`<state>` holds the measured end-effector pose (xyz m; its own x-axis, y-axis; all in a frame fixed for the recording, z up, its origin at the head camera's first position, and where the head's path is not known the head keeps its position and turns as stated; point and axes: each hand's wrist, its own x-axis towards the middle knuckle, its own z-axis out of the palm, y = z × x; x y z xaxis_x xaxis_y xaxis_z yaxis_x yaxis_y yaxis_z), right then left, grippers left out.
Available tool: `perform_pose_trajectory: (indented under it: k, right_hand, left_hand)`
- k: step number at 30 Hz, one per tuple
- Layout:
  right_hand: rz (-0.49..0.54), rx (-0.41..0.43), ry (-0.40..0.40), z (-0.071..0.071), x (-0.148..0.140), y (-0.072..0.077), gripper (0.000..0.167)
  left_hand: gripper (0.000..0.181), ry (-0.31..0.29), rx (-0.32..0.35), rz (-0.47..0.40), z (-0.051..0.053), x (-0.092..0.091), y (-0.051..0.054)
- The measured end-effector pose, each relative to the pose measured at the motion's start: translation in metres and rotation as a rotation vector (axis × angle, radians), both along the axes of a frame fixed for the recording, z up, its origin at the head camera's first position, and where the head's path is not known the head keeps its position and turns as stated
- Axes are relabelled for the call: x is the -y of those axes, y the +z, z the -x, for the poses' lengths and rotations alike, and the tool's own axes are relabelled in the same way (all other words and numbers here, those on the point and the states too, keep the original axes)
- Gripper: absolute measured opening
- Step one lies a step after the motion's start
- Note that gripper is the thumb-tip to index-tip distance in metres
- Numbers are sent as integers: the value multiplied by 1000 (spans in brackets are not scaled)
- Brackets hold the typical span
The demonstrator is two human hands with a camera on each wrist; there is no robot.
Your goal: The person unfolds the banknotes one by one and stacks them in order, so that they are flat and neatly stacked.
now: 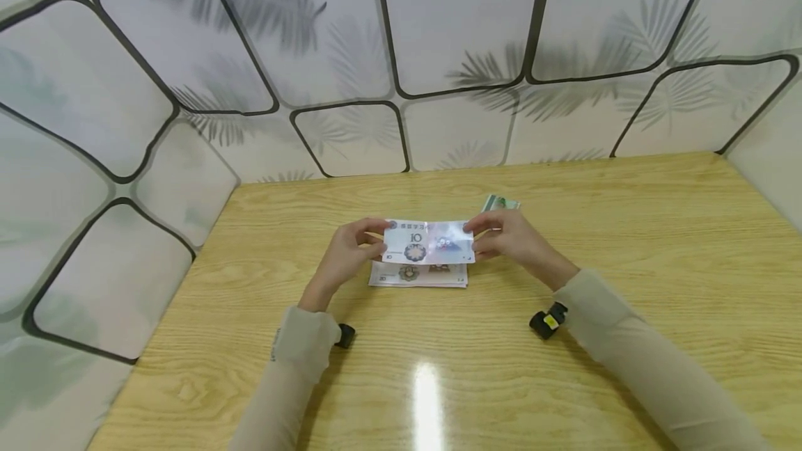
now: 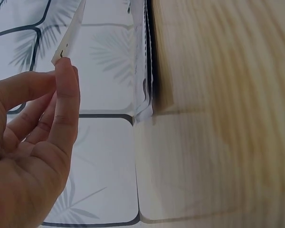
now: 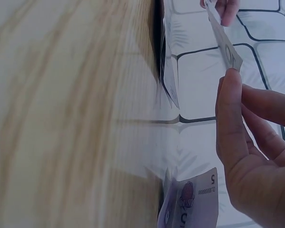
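A pale banknote marked 10 is stretched flat between both hands. My left hand pinches its left end between thumb and fingers. At the opposite end, my right hand pinches the edge the same way. Below and partly hidden by that note lies a stack of banknotes on the table, apart from the raised note in both wrist views. Behind the right hand, a second group of banknotes shows a greenish corner. The right wrist view shows one of its notes, printed with a 5, with its edge lifted.
The wood-grain table meets a patterned wall at the back and another patterned wall at the left. Small dark devices sit at both wrists, beside the light sleeves.
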<state>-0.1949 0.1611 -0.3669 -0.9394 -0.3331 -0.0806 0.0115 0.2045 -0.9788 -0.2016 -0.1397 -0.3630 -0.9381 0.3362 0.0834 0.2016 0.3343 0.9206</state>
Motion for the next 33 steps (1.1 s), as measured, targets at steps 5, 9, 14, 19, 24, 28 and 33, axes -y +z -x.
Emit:
perform_pose_trajectory:
  k: [5,9,14,19,24,28,33]
  right_hand:
    - [-9,17,13,2,2,-4,33]
    - [-3,31,14,2,5,-7,34]
    - [44,43,49,4,7,-11,35]
    - [51,44,86,5,7,-12,35]
    - [7,58,114,4,7,-10,35]
    - [-24,75,129,4,8,-9,36]
    - [-51,81,154,4,6,-8,33]
  left_hand:
    - [34,-3,17,11,-1,3,0]
    - [34,-6,38,19,-2,5,-2]
    - [34,-13,45,38,-2,6,-3]
    - [34,-31,66,54,-1,8,-2]
    - [34,-55,105,61,-1,9,-3]
    - [34,-56,141,68,-1,9,-2]
    - [35,-57,178,92,-1,10,-4]
